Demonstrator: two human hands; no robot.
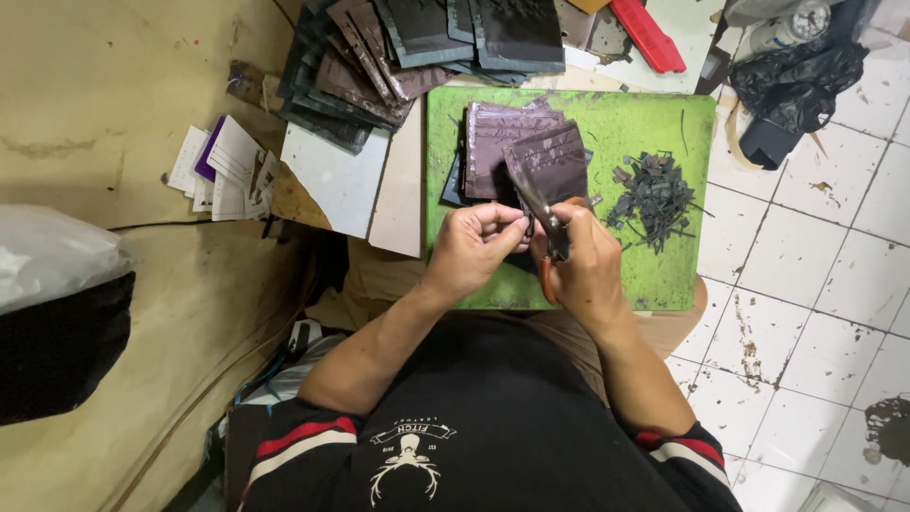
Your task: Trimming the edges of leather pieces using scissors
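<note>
The fingers (pixel 500 220) of the left hand (pixel 474 248) were curled in and pinched the near edge of a dark brown leather piece (pixel 555 163), while the right hand (pixel 586 270) was closed around scissors (pixel 547 228) with orange handles. Both hands met close together over the near part of a green cutting mat (pixel 664 275) — wrists bent, forearms coming up from the body. The blades pointed away from the person and slightly left, along the left edge of the piece. The piece was lifted over the mat, its long side leaning away and to the right. Behind it lay a small stack of brown leather pieces (pixel 493 142). No real container was there — only the mat, which carried a heap of dark offcuts (pixel 654 197) on its right part.
</note>
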